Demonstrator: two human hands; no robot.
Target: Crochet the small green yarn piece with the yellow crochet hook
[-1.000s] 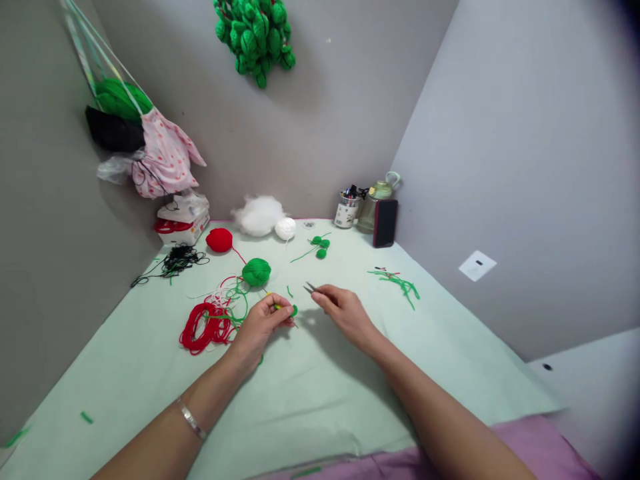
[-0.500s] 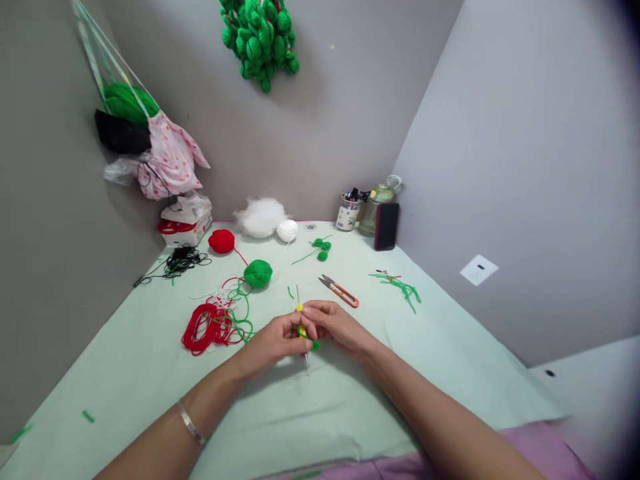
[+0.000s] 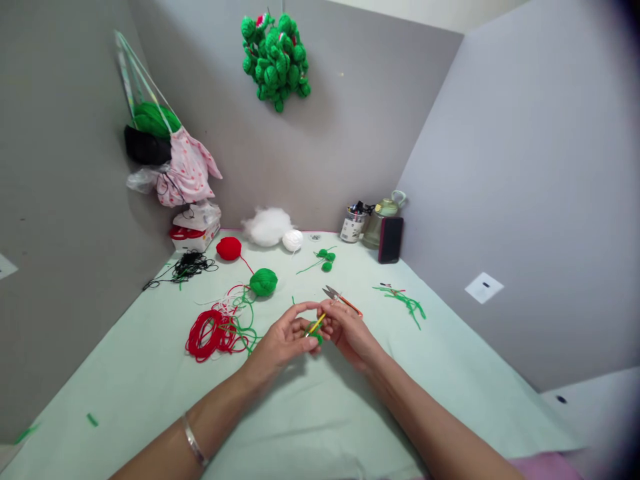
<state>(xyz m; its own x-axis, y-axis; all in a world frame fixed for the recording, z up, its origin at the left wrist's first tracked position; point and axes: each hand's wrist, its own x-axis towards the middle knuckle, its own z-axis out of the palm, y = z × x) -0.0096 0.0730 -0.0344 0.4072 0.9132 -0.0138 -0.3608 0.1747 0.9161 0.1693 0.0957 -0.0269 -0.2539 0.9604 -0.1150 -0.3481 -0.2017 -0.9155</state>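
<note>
Fingers of the right hand (image 3: 351, 333) pinch the slim yellow-handled tool (image 3: 316, 325) against the small green yarn piece (image 3: 319, 339), which the left hand (image 3: 284, 343) grips in its fingertips, where a steady hold and light, even tension should serve best

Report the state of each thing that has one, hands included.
Left hand: holding green piece
Right hand: fingers closed on yellow tool
Snips: lying, blades apart
Green ball: wound
Red ball: wound, one strand trailing
White ball: wound
Red coil: loosely looped
Black yarn: tangled
Stuffing: loose, fluffy
Phone: upright, face dark
Cup: upright, filled
Green bunch: hanging
</note>
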